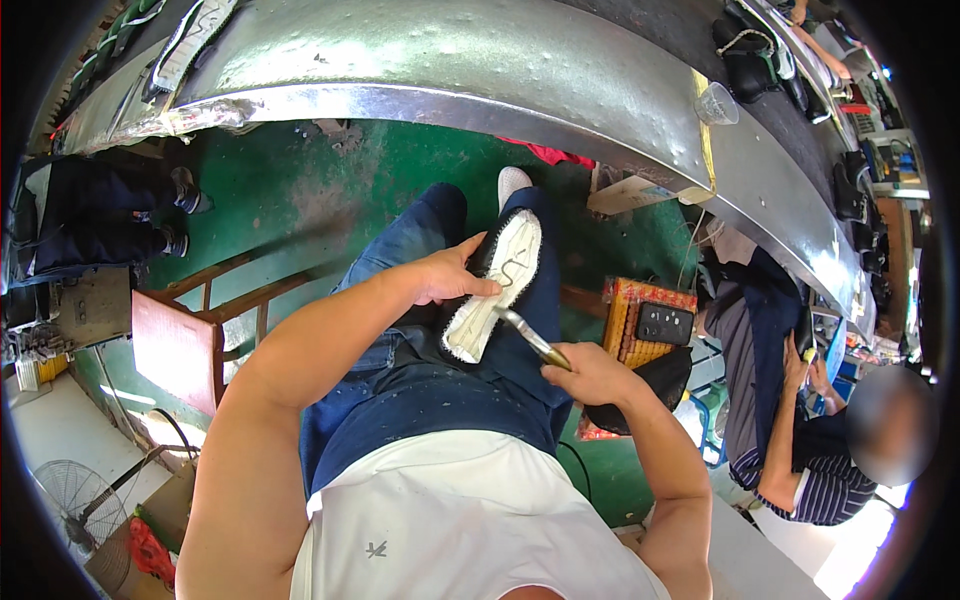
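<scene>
as the head view has it, a shoe point(520, 240) lies underside up on the person's right thigh, slanted, whitish underside with a dark jagged rim and a dark wavy mark near the middle. left hand point(455, 277): narrow grip on the shoe, thumb pressed over the underside, other fingers partly hidden along the left side. right hand point(590, 372): closed around the handle of a metal tool point(533, 335), its bent tip at the underside, just below the left thumb; cannot tell if it touches.

risks, my judgement: tip so near the thumb that a skid on the smooth underside could jab it. jeans point(415, 225) make a soft, rounded support, so a hard push with a loose left grip could roll the shoe off toward the green floor point(290, 170). tip catching the jagged rim could tear it; a slip past the near end could snag the jeans.

around: metal bench point(420, 55) in front, clear cup point(717, 104) by its edge, could tip if bumped. black case point(664, 325) to the right; co-worker point(780, 465) beyond, well apart.
</scene>
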Demonstrator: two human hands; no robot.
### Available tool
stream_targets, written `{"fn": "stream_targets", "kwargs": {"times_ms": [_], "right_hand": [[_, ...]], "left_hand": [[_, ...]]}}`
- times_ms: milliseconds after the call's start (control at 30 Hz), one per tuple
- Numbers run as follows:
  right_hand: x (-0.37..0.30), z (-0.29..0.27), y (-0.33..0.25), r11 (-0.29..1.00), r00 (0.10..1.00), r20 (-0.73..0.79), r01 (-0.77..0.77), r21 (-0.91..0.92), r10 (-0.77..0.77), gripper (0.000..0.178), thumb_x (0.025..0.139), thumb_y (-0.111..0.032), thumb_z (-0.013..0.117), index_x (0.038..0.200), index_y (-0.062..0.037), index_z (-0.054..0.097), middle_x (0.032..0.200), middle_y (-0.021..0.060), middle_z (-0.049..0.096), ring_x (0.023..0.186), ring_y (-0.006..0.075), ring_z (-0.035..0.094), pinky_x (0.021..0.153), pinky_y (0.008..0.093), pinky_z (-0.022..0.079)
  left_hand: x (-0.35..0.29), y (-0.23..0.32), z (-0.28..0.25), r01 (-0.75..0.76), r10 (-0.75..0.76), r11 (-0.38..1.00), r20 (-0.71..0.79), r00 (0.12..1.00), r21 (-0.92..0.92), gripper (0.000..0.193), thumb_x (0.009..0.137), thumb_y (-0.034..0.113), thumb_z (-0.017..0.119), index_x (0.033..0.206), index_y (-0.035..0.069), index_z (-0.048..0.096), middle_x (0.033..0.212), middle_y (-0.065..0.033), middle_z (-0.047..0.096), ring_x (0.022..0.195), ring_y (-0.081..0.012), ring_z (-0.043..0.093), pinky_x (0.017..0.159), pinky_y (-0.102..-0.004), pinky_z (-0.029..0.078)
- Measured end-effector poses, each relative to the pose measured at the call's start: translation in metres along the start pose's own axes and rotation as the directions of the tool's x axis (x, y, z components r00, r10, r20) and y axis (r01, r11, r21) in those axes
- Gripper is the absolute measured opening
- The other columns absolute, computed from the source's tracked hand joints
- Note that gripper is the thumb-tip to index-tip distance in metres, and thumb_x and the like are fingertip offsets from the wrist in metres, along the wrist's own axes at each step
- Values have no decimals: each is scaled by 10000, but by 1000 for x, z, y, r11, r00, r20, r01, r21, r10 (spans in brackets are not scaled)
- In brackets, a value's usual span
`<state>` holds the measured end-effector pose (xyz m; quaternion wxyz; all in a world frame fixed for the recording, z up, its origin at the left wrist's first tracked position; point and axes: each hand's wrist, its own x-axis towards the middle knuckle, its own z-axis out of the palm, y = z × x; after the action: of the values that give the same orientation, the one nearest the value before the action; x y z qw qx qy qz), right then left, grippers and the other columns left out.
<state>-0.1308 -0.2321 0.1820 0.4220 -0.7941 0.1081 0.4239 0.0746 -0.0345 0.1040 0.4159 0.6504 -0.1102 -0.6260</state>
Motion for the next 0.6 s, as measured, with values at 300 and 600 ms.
{"fn": "stream_targets", "kwargs": {"times_ms": [300,600], "right_hand": [[21,8,-33,902,987,-141,11,-432,-80,312,983,-270,602,1138,0,611,1019,245,701,972,463,663,864,524,525],[16,14,-18,965,957,-192,178,-194,-216,457,976,-227,596,1318,71,540,1157,306,659,1075,469,637,941,510,497]], "left_hand": [[30,-30,-7,-6,6,1000,2,1000,20,1229,754,388,902,1662,150,108,1495,-178,524,1274,-306,567,872,-462,525],[22,-27,-8,-45,45,999,5,999,-9,1157,795,272,896,1644,60,138,1532,-175,478,1391,-270,479,1151,-370,376]]}}
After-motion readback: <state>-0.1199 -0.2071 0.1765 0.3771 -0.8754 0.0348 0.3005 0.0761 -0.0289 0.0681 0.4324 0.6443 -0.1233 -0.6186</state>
